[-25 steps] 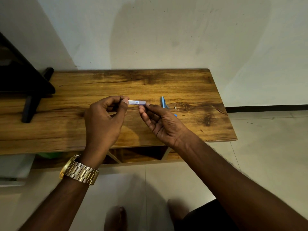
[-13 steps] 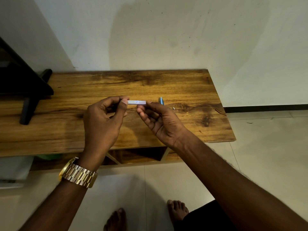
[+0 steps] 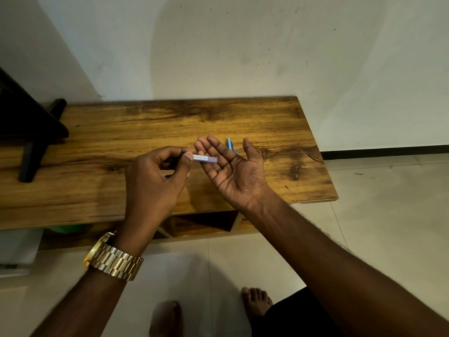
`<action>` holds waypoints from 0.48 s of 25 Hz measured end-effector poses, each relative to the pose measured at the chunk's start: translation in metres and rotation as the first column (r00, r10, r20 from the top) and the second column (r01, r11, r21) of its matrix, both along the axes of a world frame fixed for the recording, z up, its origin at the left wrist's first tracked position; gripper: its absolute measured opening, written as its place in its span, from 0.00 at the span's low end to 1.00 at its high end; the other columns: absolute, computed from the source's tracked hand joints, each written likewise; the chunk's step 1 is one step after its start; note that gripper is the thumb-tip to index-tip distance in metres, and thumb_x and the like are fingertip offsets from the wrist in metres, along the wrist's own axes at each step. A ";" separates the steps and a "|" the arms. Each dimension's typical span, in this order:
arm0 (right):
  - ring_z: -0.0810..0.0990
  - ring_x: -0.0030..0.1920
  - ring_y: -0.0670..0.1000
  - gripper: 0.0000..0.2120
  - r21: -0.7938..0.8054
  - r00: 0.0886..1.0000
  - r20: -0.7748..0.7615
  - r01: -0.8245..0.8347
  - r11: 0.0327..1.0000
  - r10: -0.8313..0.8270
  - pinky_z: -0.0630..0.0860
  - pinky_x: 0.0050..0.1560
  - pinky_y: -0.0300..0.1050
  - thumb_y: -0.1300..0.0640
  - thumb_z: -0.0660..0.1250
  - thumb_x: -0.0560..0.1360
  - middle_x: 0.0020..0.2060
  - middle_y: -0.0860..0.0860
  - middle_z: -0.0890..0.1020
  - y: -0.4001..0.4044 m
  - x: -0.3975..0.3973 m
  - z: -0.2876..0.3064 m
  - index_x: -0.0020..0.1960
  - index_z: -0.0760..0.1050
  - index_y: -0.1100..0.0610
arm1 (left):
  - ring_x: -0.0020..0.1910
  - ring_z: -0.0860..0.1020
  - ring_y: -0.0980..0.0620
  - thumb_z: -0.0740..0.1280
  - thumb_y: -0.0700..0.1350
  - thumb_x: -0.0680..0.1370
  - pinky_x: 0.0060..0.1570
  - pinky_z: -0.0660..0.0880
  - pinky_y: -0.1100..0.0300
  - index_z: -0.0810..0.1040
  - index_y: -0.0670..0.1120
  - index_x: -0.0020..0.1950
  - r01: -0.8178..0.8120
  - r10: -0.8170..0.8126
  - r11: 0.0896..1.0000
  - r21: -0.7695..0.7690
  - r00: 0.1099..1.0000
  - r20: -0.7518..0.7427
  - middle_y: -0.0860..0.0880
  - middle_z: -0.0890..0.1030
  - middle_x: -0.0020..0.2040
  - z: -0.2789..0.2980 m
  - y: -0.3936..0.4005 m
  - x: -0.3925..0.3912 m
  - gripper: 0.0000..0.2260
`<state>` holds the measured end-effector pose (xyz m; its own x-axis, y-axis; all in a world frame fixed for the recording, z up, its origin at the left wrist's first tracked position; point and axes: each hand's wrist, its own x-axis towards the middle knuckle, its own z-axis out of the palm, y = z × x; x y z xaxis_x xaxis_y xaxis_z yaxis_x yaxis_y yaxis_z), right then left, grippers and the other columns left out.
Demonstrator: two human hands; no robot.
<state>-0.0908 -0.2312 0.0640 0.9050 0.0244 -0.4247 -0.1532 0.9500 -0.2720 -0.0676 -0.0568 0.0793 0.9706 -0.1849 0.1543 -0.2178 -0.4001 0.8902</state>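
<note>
Over the table [image 3: 243,117], a long slab of glossy, honey-coloured wood with dark knots and streaky grain, two bare hands met. Between them was the strip [image 3: 205,158]: slim, flat and straight-edged, white near one end and pale lilac toward the other, smooth like card or plastic.

The left hand [image 3: 153,181] pinched the strip's white end between thumb and forefinger, its other fingers curled in behind. The strip lay level and pointed to the right. The right hand [image 3: 235,173] was spread palm up, holding nothing, its fingers [image 3: 211,152] straight and close together and the thumb standing apart. The strip's lilac end lay across those fingers near their base; I could not tell whether it touched them or hung just above.

A small printed label sat on the strip's white part, too fine to read.

A thin blue piece [image 3: 229,144] showed on the table just behind the right hand, mostly hidden by it. A gold link watch [image 3: 114,260] shone on the left wrist. At the table's left end stood a matte black stand [image 3: 29,142] with a round leg. Pale tiles covered the floor [image 3: 364,227], and a bare foot [image 3: 256,301] rested on them below. The wall [image 3: 243,45] was off-white and speckled.
</note>
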 end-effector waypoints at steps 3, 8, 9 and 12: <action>0.87 0.59 0.64 0.37 -0.029 1.000 0.011 -0.002 1.000 0.002 0.81 0.64 0.56 0.36 0.56 0.86 0.61 0.68 0.85 -0.003 0.000 0.002 0.66 0.79 0.70 | 0.46 0.89 0.57 0.74 0.50 0.82 0.53 0.87 0.43 0.89 0.53 0.57 -0.044 0.034 0.994 -0.101 0.994 -0.101 0.55 0.90 0.48 -0.003 -0.001 0.002 0.06; 0.82 0.69 0.64 0.35 -0.114 0.998 0.066 0.002 0.993 0.006 0.76 0.72 0.57 0.37 0.58 0.85 0.71 0.69 0.79 -0.006 0.000 0.009 0.76 0.71 0.66 | 0.43 0.86 0.60 0.75 0.46 0.82 0.53 0.87 0.53 0.89 0.50 0.57 -0.121 0.035 0.945 -0.305 0.961 -0.273 0.55 0.89 0.43 -0.004 -0.004 0.004 0.05; 0.81 0.71 0.64 0.36 -0.124 0.997 0.072 0.001 0.992 0.008 0.75 0.73 0.57 0.37 0.58 0.85 0.72 0.69 0.79 -0.007 0.001 0.009 0.78 0.70 0.65 | 0.42 0.86 0.60 0.74 0.45 0.82 0.53 0.87 0.55 0.89 0.48 0.58 -0.133 0.031 0.934 -0.331 0.955 -0.295 0.55 0.88 0.42 -0.005 -0.004 0.005 0.06; 0.80 0.72 0.64 0.34 -0.164 0.998 0.061 0.007 0.987 0.003 0.74 0.75 0.57 0.36 0.60 0.84 0.72 0.68 0.79 -0.008 0.001 0.011 0.76 0.71 0.63 | 0.41 0.84 0.60 0.74 0.44 0.82 0.53 0.87 0.57 0.88 0.45 0.60 -0.171 0.023 0.902 -0.397 0.936 -0.351 0.54 0.86 0.39 -0.006 -0.004 0.008 0.08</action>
<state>-0.0896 -0.2393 0.0746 0.9292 -0.0425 -0.3671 -0.1301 0.8922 -0.4326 -0.0593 -0.0607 0.0730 0.9876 -0.0774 -0.1364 0.1382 0.0181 0.9902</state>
